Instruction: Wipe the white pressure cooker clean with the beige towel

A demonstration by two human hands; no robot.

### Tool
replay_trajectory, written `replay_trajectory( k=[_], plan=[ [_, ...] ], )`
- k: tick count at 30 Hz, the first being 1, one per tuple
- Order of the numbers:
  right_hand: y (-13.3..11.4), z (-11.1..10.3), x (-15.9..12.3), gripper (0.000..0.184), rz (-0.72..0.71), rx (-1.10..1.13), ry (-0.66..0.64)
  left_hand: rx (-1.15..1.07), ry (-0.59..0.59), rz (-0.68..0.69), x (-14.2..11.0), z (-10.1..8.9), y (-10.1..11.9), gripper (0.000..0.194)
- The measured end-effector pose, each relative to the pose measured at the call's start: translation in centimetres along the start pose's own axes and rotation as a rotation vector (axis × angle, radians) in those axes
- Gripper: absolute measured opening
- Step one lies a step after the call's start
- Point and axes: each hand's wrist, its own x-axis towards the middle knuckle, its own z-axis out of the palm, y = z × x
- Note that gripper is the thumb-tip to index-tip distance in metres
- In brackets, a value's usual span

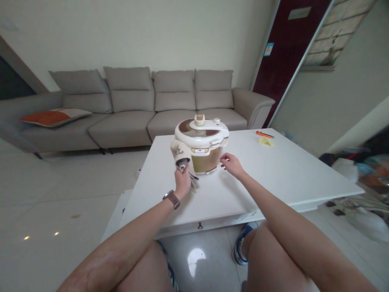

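A white and gold electric pressure cooker (pixel 205 162) stands upright on the white table, its lid (pixel 190 129) on top. In my left hand (pixel 182 180) is a bunched beige cloth (pixel 180 150) with dark patches, held at the cooker's left front. Part of the cloth hangs below my fingers, and it hides some of the cooker's side. My right hand (pixel 231 164) is just off the cooker's lower right side. Its fingers are loosely bent and a little apart, with nothing seen in them.
At the far right of the white table (pixel 279 174) lie an orange and black pen-like tool (pixel 265 134) and a crumpled yellow cloth or paper (pixel 266 141). Behind the table stands a grey sofa (pixel 121 125) with an orange cushion (pixel 56 117). My knees are below the table's front edge.
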Motion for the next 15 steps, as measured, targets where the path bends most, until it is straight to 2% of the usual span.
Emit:
replay_trajectory(
  k=[3, 8, 12, 15],
  plan=[
    [0.0, 0.0, 0.0, 0.004, 0.0, 0.008, -0.003, -0.07, -0.058, -0.112, -1.6, 0.3, -0.7, 0.01],
    [-0.2, -0.1, 0.1, 0.007, -0.005, 0.016, 0.004, -0.215, -0.117, -0.237, -3.4, 0.5, -0.9, 0.019],
    [-0.4, -0.2, 0.0, 0.008, 0.005, 0.019, 0.005, -0.111, -0.287, -0.139, -3.7, 0.6, -0.6, 0.011],
    [-0.4, -0.3, -0.1, 0.008, 0.012, 0.017, 0.013, -0.062, -0.283, -0.088, -3.6, 0.8, -0.3, 0.007]
  ],
)
